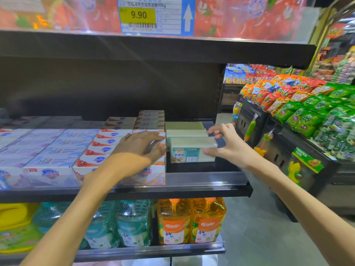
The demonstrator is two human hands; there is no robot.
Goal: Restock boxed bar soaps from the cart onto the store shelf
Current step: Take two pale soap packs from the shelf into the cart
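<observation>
Left hand (141,144) rests flat on orange soap boxes (153,170); right hand (222,144) pinches the green soap pack (192,150) near the shelf's (192,189) right end.

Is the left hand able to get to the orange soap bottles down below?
Probably yes. The left hand rests on the boxed soaps one shelf up, and the orange bottles stand at the open front of the lower shelf.

Shelf price tag (156,15) reading 9.90, orange bottles (173,221) labelled Gall 3X, soap boxes (50,172) marked Safeguard
</observation>
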